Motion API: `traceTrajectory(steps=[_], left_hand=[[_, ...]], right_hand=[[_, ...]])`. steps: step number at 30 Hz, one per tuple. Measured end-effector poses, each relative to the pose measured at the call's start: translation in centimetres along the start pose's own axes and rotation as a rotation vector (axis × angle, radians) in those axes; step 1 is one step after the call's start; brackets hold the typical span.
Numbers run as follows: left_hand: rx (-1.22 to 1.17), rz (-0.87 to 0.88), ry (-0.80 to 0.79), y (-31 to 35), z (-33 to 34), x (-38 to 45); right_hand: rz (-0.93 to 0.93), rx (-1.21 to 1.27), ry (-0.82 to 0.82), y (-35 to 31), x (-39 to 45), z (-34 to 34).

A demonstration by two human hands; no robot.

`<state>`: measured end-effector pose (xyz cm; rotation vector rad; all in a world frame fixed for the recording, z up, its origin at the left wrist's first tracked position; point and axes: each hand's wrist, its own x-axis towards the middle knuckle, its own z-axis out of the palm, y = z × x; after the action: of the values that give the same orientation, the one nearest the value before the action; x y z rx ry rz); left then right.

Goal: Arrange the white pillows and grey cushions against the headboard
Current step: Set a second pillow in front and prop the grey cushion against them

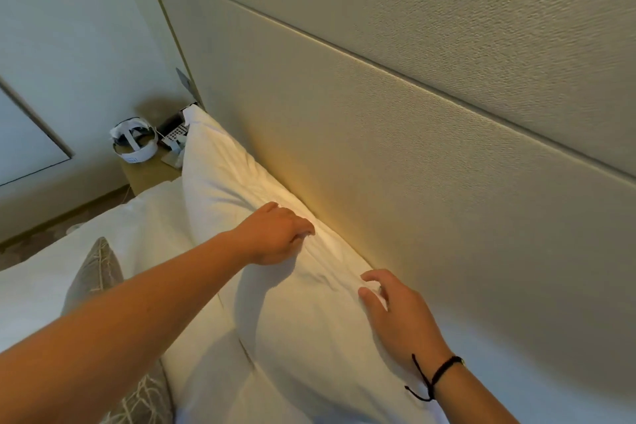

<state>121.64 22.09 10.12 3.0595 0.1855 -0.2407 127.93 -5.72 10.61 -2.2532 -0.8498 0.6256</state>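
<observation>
A large white pillow (234, 189) stands on its long edge, leaning against the beige padded headboard (395, 155). My left hand (278, 234) grips the pillow's upper edge near its middle, fingers curled into the fabric. My right hand (395, 313) pinches the same edge closer to me, thumb and fingers bunching the cloth. A second white pillow (203, 365) lies in front of the first. A grey patterned cushion (93, 272) stands to the left behind my left forearm, and another grey cushion (144, 399) shows at the bottom edge.
A wooden bedside table (148, 172) at the far left end of the headboard carries a white headset (134, 144) and a remote control (175, 138). The white bedding (41, 289) spreads left of the cushions. A strip of floor (51, 231) runs beside the bed.
</observation>
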Motion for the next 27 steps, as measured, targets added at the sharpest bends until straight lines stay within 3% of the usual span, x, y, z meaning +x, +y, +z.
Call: traceTrajectory(steps=[4,8,11,14,19,27], left_hand=[[0.207,0.031,-0.016,1.4,0.0,0.6],[0.251,0.048,0.108,1.7,-1.6,1.7],[0.161,-0.060,0.202,1.6,-2.6,2.1],[0.071,-0.139,0.187,2.0,-2.7,2.2],[-0.019,-0.206,0.187,3.0,-1.8,2.2],[0.070,-0.229,0.140,4.1,-0.2,3.1]], right_hand=[[-0.184,-0.013,-0.017,0.2,-2.3,-2.1],[-0.168,-0.090,-0.084,0.4,-3.3,-3.3],[-0.156,-0.130,-0.043,0.6,-3.7,-4.0],[-0.163,-0.133,0.034,0.7,-3.8,-4.0],[-0.162,-0.339,0.123,2.4,-3.4,-2.3],[-0.083,-0.538,-0.027,4.0,-0.7,0.2]])
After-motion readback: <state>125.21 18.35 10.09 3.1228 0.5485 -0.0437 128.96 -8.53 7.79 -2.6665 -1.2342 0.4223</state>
